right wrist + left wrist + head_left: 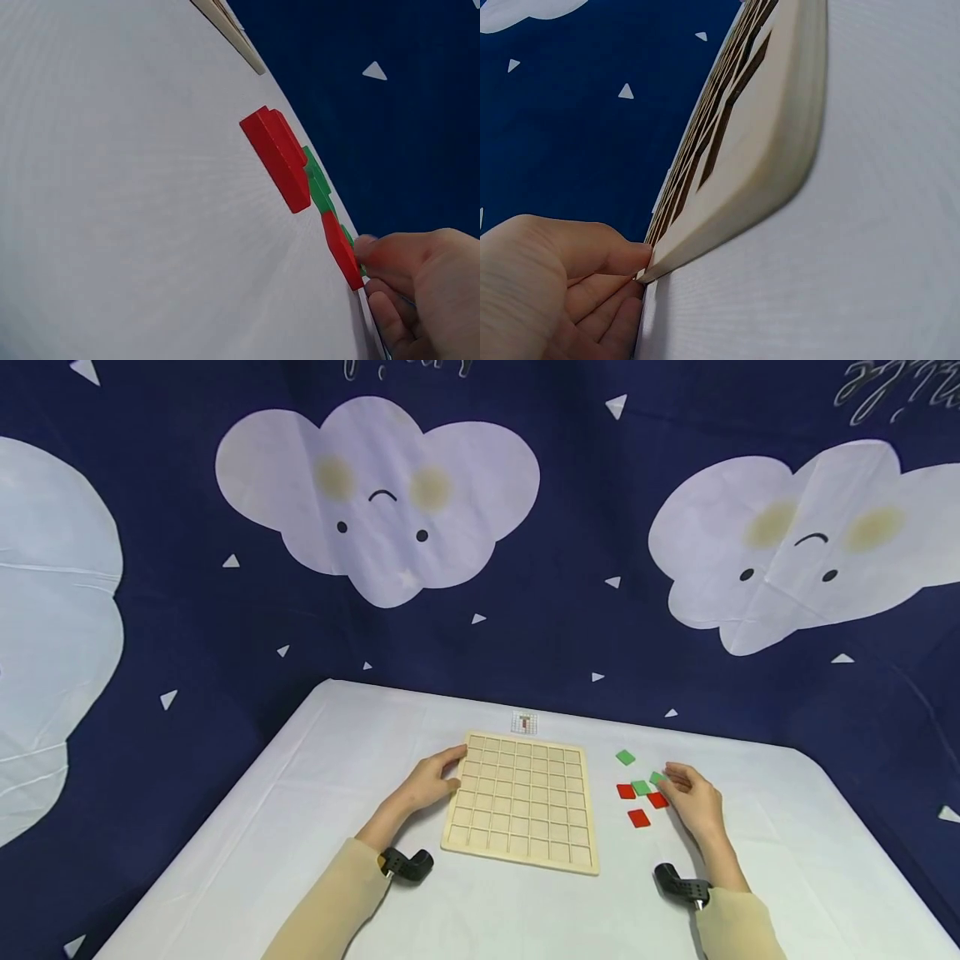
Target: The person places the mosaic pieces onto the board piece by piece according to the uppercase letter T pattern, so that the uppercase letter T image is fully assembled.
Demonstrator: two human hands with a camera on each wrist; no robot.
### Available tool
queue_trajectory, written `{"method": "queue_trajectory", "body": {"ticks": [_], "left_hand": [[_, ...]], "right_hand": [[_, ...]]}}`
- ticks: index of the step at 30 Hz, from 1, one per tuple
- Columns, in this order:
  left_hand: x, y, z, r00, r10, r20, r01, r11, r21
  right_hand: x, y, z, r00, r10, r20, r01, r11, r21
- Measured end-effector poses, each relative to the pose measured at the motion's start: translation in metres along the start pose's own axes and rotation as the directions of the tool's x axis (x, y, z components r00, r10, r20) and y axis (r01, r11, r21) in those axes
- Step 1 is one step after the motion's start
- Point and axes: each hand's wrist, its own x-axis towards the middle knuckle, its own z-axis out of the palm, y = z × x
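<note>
A pale wooden grid board (518, 802) lies on the white table. My left hand (429, 781) rests at its left edge, thumb and index finger spread along the rim; in the left wrist view the thumb (607, 250) meets the board's edge. To the right of the board, my right hand (693, 800) pinches a green tile (657, 778) between thumb and fingers, close over the table. Just beside that hand lies a red tile (657, 800). In the right wrist view the fingers partly hide the green tile behind a red tile (341, 249).
Two more green tiles (640, 787) and two more red tiles (638, 818) lie between board and right hand. A small printed grid card (524, 722) sits behind the board. The white table (525, 910) meets a dark blue cloud-patterned cloth (570, 635) at the back.
</note>
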Motion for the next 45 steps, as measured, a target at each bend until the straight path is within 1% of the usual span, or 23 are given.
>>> {"method": "queue_trajectory", "body": {"ticks": [6,10,13,16,18,21,26,31,34,38,42,45], "left_hand": [[-0.001,-0.002,0.000,1.000,-0.023,0.014,0.022,1.000,0.001],[0.000,-0.001,-0.002,1.000,-0.007,0.007,0.007,1.000,0.010],[0.001,-0.002,-0.002,1.000,0.013,-0.002,-0.013,1.000,0.011],[0.002,-0.003,-0.001,1.000,0.015,0.008,-0.015,1.000,0.009],[0.002,-0.004,0.001,1.000,0.014,0.014,-0.014,1.000,0.007],[0.002,-0.004,0.002,1.000,0.013,0.010,-0.013,1.000,-0.003],[0.001,-0.004,0.001,1.000,0.005,-0.002,-0.005,1.000,-0.003],[0.001,-0.002,0.001,1.000,0.013,0.001,-0.013,1.000,-0.010],[0.001,-0.001,0.001,1.000,0.005,0.011,-0.005,1.000,-0.015],[0.001,-0.001,0.002,1.000,-0.001,0.013,0.001,1.000,-0.011],[0.001,-0.001,0.001,1.000,0.001,0.003,-0.001,1.000,-0.007],[0.000,-0.002,0.000,1.000,-0.001,0.002,0.001,1.000,0.000]], "right_hand": [[-0.001,0.003,0.006,0.998,-0.061,-0.027,0.060,0.997,-0.045],[0.000,0.001,0.006,0.996,-0.070,-0.056,0.067,0.997,-0.045],[0.001,-0.004,0.002,0.995,-0.050,-0.090,0.049,0.999,-0.007],[0.002,-0.012,-0.004,0.994,-0.019,-0.112,0.027,0.997,0.073],[0.003,-0.019,-0.007,0.993,-0.005,-0.116,0.021,0.990,0.139],[0.006,-0.033,-0.008,0.994,0.004,-0.109,0.021,0.975,0.223],[0.015,-0.061,0.000,0.997,-0.025,-0.075,0.048,0.947,0.317],[0.022,-0.089,0.015,0.994,-0.098,-0.044,0.107,0.935,0.339],[0.024,-0.102,0.026,0.991,-0.133,-0.027,0.133,0.926,0.354],[0.021,-0.123,0.036,0.985,-0.172,-0.003,0.158,0.893,0.421],[0.011,-0.154,0.038,0.975,-0.221,0.023,0.184,0.859,0.477],[0.004,-0.168,0.044,0.965,-0.257,0.053,0.196,0.840,0.505]]}}
